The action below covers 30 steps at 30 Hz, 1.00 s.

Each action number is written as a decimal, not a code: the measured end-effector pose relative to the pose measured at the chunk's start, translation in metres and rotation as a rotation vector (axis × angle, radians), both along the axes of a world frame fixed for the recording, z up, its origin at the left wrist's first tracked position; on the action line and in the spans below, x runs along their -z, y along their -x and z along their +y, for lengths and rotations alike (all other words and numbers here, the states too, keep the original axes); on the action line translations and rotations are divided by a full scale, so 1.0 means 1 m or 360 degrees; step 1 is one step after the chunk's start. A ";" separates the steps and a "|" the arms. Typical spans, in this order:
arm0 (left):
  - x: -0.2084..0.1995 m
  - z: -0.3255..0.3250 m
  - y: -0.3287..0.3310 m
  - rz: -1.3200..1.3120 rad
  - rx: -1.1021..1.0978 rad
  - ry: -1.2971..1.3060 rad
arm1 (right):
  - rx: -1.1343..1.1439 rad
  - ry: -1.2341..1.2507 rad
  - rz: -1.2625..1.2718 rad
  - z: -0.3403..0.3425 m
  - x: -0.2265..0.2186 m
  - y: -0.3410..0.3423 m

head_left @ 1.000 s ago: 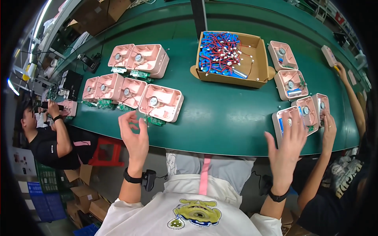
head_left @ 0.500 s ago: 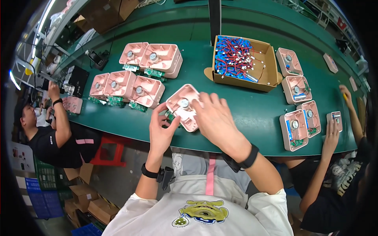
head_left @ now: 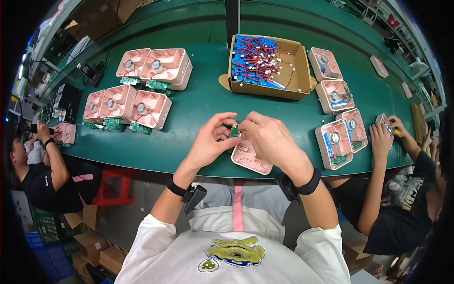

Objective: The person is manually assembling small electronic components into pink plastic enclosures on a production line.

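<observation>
On my feed, I'm curling the left hand (head_left: 211, 140) around a green circuit board (head_left: 234, 131) at frame centre and arching the right hand (head_left: 270, 142) over the pink housing (head_left: 249, 160) just below; I cannot tell whether either is gripping.

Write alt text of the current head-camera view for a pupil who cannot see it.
A person's left hand and right hand are close together at a pink casing and green circuit board on a green workbench. Beyond sits an open cardboard box holding blue parts with red wires; more open pink casings lie left and right.
</observation>
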<state>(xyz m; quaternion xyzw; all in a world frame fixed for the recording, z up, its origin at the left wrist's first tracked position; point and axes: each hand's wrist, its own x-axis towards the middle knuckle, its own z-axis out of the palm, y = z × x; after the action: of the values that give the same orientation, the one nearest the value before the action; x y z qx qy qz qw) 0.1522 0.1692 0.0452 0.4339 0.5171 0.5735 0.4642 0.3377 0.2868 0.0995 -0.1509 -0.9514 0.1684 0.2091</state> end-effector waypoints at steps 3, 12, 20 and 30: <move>-0.001 0.007 -0.008 -0.0121 0.0051 0.0062 | 0.0034 0.0259 0.0146 0.002 -0.004 -0.008; -0.005 0.021 -0.011 -0.0249 -0.0070 0.0259 | 0.0269 0.1795 0.0911 -0.001 -0.030 -0.030; -0.007 0.031 -0.007 -0.0080 -0.0065 0.0418 | 0.0245 0.1951 0.0968 0.001 -0.027 -0.042; -0.008 0.030 -0.015 0.0102 -0.0196 0.0241 | 0.0308 0.1828 0.0841 0.002 -0.027 -0.041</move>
<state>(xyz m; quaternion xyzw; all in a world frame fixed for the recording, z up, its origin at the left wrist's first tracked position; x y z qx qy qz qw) 0.1673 0.1989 0.0533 0.3831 0.5992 0.5462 0.4426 0.3791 0.2885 0.1260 -0.2776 -0.6079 0.6634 0.3367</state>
